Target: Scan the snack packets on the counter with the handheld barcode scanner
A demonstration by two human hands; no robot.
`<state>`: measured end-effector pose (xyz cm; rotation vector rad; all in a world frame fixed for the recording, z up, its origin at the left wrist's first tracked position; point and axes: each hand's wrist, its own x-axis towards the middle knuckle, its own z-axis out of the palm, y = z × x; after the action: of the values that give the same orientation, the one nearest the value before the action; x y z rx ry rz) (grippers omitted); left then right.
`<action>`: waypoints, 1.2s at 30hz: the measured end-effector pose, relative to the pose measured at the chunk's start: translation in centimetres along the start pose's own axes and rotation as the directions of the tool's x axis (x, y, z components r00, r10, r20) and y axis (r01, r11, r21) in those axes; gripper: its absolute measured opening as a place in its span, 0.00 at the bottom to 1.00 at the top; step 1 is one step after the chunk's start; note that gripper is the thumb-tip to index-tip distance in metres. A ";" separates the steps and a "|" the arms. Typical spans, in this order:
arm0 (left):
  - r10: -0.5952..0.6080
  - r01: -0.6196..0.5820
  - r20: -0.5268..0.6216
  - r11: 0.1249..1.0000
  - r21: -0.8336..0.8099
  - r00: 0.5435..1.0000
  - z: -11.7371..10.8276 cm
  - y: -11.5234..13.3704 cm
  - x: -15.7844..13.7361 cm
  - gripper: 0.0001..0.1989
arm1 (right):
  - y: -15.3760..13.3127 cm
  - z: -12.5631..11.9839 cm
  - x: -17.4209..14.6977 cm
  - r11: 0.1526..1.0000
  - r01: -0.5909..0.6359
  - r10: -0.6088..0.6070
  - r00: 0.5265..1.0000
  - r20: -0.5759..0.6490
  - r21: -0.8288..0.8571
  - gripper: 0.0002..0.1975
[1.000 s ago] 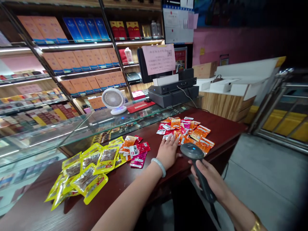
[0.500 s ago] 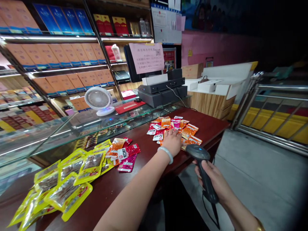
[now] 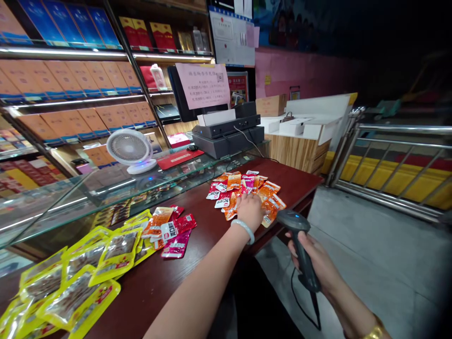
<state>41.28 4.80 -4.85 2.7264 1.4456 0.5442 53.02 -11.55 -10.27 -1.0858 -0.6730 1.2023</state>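
Two hands: left hand (image 3: 250, 210), fingers flat on orange packets (image 3: 269, 197), frame centre, bench (image 3: 300, 181); right hand (image 3: 315, 260) gripping scanner (image 3: 300, 245). Best: isolate one packet, barcode up, scanner square above.

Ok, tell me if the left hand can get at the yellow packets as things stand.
Probably yes. The left hand rests on the orange and pink packets, holding nothing, and the bare counter top between it and the yellow packets looks clear apart from a few small packets.
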 end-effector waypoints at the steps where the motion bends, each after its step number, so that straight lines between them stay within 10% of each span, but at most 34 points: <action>1: -0.019 0.019 -0.005 0.999 -0.035 1.000 -0.2 -0.2 0.0 0.14 | 0.0 0.0 0.0 1.000 -0.001 0.001 1.000 0.000 -0.001 0.24; 9: -0.316 0.296 0.001 0.888 -0.351 0.949 -1.9 -3.6 -1.7 0.12 | -0.2 2.3 -0.7 0.999 -0.053 0.053 0.984 0.171 -0.004 0.22; 21: -0.463 0.394 -0.080 0.821 -0.413 0.883 -4.1 -9.9 -7.3 0.10 | 1.4 8.9 -0.5 0.986 -0.158 0.166 0.893 0.419 -0.053 0.23; 31: -0.665 0.704 -0.278 0.708 0.060 0.693 -10.8 -18.8 -12.8 0.19 | 2.7 10.5 -0.8 0.978 -0.195 0.201 0.820 0.535 -0.070 0.23; 36: -0.414 0.508 -0.380 0.839 0.194 0.827 -9.2 -15.5 -11.4 0.19 | 3.3 9.1 -0.4 0.975 -0.213 0.219 0.849 0.481 -0.069 0.24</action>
<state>20.19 3.13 -2.25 2.3829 2.3558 0.8348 43.59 -9.26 -9.81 -0.8853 -0.9614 1.6992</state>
